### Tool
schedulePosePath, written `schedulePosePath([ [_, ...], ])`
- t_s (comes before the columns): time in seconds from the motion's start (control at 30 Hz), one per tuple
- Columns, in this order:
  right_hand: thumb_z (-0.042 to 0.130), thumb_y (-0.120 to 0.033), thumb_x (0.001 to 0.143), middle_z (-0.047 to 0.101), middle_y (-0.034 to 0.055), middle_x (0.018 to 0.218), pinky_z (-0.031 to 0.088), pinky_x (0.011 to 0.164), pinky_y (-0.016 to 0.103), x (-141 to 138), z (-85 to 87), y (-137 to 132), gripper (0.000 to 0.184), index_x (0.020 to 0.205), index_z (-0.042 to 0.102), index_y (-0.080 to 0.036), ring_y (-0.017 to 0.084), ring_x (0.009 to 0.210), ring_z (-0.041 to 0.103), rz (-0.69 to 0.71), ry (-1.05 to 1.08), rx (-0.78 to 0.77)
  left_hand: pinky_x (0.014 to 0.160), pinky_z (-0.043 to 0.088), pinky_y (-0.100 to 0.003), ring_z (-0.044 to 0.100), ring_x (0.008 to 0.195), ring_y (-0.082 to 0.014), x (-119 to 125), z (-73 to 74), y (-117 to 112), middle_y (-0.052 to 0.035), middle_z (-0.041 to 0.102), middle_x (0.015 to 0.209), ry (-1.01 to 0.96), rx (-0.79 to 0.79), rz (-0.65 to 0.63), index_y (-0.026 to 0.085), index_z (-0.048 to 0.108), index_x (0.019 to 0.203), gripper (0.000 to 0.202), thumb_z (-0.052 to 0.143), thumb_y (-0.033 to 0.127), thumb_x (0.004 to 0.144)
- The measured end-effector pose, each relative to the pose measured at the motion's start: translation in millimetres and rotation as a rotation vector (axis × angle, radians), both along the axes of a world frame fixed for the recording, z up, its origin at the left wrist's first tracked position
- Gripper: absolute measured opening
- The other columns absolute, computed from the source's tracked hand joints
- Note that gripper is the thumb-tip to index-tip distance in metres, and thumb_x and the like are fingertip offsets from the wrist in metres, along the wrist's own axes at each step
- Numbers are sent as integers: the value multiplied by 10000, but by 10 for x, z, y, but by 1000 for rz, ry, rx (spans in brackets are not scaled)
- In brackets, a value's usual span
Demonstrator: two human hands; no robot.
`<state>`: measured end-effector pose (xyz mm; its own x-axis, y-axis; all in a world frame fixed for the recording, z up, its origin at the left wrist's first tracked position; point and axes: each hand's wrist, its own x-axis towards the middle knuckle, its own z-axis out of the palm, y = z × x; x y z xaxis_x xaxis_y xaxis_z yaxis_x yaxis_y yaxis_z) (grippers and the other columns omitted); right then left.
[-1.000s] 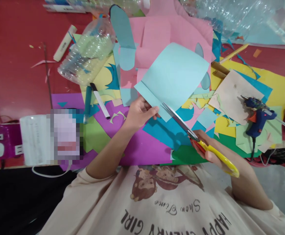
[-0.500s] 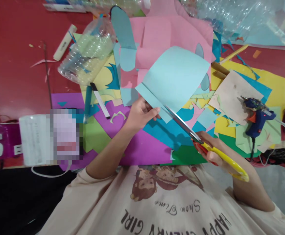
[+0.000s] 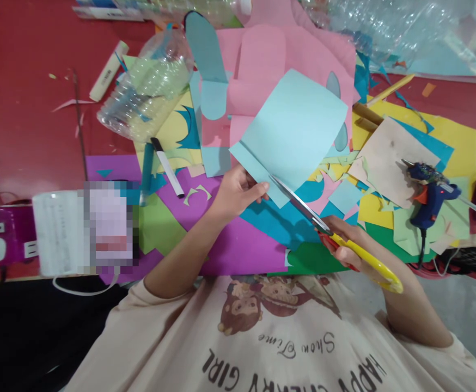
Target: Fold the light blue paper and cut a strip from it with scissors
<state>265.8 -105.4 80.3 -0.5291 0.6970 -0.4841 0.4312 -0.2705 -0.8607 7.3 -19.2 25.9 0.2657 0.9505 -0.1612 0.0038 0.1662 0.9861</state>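
Observation:
A light blue sheet of paper (image 3: 295, 128) is pinched at its near left edge by my left hand (image 3: 244, 190), thumb on top. My right hand (image 3: 344, 242) grips scissors (image 3: 366, 261) with yellow and red handles. Their blades lie across the near part of the sheet, pointing up and left, along the line between a narrow strip and the larger piece. Beneath are purple paper (image 3: 246, 245), blue paper and green paper (image 3: 315, 260). Behind the sheet lies a large pink paper shape (image 3: 262, 54) with light blue pieces on it.
At right a blue glue gun (image 3: 429, 204) rests on paper scraps. A clear plastic bottle (image 3: 148, 81), a black-and-white marker (image 3: 168, 167) and a white box (image 3: 58, 231) are at left. More clear plastic (image 3: 405, 32) lies at the back right of the red table (image 3: 25, 109).
The scissors and my right hand have moved slightly up and left, the blades further into the paper. The sheet has shifted and tilted a little; my left hand still holds it.

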Motion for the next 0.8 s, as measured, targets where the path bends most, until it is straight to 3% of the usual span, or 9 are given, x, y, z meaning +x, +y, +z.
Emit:
schedulePosePath([
  [0.33, 419, -769, 844, 454, -45, 676, 248, 439, 224, 51, 1, 16, 589, 986, 462, -199, 70, 513, 338, 1, 56, -30, 362, 408, -229, 566, 411, -128, -10, -62, 17, 52, 532, 505, 1, -36, -21, 235, 446, 725, 276, 696, 334, 666],
  [0.8, 442, -777, 826, 436, -40, 675, 255, 433, 229, -60, 22, 5, 638, 1039, 495, -178, 74, 507, 343, -75, 14, -40, 437, 463, -261, 597, 497, -148, 55, 74, -33, 26, 551, 569, 49, -97, -109, 238, 483, 759, 297, 691, 431, 674],
])
